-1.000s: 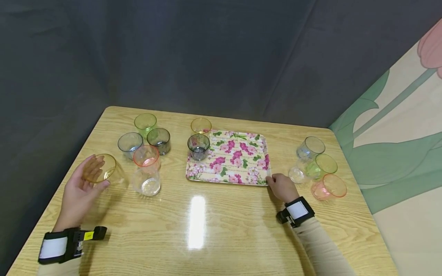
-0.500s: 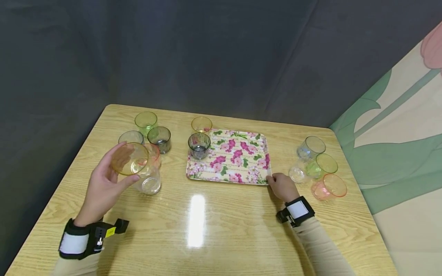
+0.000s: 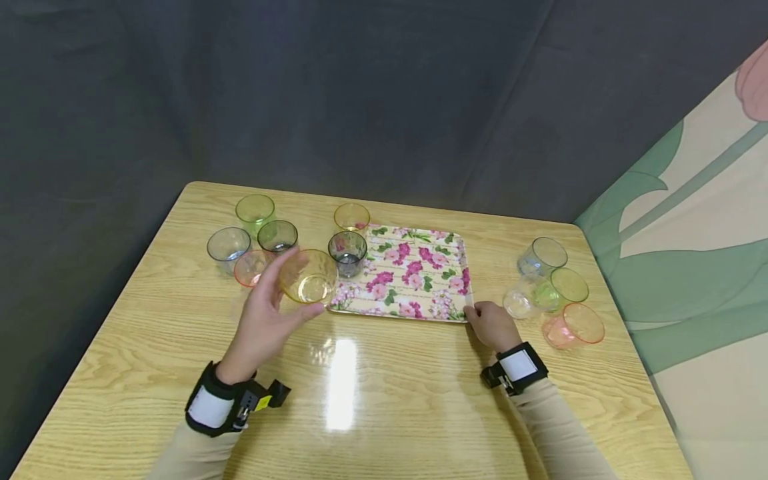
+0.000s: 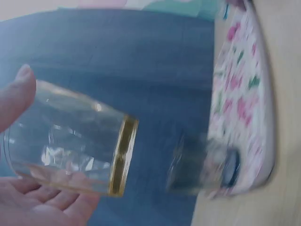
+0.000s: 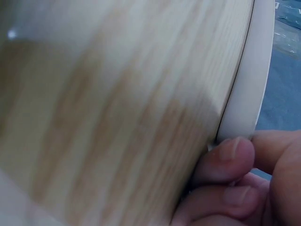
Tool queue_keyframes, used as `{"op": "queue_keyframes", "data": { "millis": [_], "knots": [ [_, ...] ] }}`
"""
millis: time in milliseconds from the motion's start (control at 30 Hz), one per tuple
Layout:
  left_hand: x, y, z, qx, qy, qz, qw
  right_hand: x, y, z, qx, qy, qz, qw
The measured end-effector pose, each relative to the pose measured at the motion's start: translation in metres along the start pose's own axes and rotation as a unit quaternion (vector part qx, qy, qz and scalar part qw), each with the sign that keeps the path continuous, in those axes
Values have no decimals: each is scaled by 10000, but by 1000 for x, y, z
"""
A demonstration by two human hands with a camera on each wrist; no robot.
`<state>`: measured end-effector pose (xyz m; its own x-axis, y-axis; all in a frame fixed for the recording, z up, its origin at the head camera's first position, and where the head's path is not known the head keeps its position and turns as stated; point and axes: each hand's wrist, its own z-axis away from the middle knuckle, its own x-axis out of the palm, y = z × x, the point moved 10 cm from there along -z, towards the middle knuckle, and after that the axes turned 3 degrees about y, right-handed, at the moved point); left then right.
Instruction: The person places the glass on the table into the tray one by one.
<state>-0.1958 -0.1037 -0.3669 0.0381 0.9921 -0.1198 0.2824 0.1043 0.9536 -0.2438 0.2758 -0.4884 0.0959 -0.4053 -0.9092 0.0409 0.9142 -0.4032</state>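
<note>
My left hand (image 3: 261, 327) holds a yellow-tinted drinking glass (image 3: 309, 277) upright above the table, just off the near left corner of the flowered tray (image 3: 414, 287). In the left wrist view, thumb and fingers lie on opposite sides of this glass (image 4: 70, 141). On the tray's left part stands a dark grey glass (image 3: 348, 255); behind it, at the far left corner, is another yellow glass (image 3: 352, 217). My right hand (image 3: 495, 327) pinches the tray's near right corner, its fingers at the pale rim (image 5: 247, 89) in the right wrist view.
Left of the tray stand a green glass (image 3: 255, 210), a blue-grey glass (image 3: 229, 247), a dark grey glass (image 3: 278, 235) and a red-rimmed glass (image 3: 247, 268). At right are blue (image 3: 542, 259), green (image 3: 564, 287), pink (image 3: 576, 327) and clear (image 3: 519, 304) glasses. A dark curtain (image 3: 384, 100) hangs behind.
My left hand has carried the yellow glass rightward from the table's left side, past the left group, to beside the tray. The right hand and the tray stay in place.
</note>
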Motion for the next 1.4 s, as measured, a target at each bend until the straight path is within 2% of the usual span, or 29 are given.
{"op": "queue_keyframes", "data": {
  "millis": [133, 300, 567, 633, 767, 900, 1067, 1233, 1400],
  "knots": [
    [24, -15, -1, -260, 10, 12, 9997, 0, 1, 0, 17, -2, 5, 10000],
    [41, -35, -3, -514, 75, 76, 9986, 2, 2, -1, 30, -15, 15, 10000],
    [50, -37, -8, -819, 130, 81, 9965, 3, 3, -2, 49, -9, -7, 10000],
    [50, -46, -9, -923, 158, 65, 9956, 3, 3, -2, 48, -17, -14, 10000],
    [51, -75, -12, -1112, 216, 113, 9935, 4, 4, -2, 53, -23, 1, 10000],
    [52, -95, -14, -1111, 266, 86, 9934, 3, 4, -3, 14, 2, 28, 10000],
    [54, -100, -17, -1090, 355, 190, 9932, 3, 5, -3, 7, 19, 45, 10000],
    [54, -100, -18, -1236, 403, 150, 9914, 3, 4, -3, 5, 30, -1, 10000],
    [56, -85, -17, -1210, 370, 175, 9918, 4, 4, -2, -19, 41, -13, 10000]
  ]
}}
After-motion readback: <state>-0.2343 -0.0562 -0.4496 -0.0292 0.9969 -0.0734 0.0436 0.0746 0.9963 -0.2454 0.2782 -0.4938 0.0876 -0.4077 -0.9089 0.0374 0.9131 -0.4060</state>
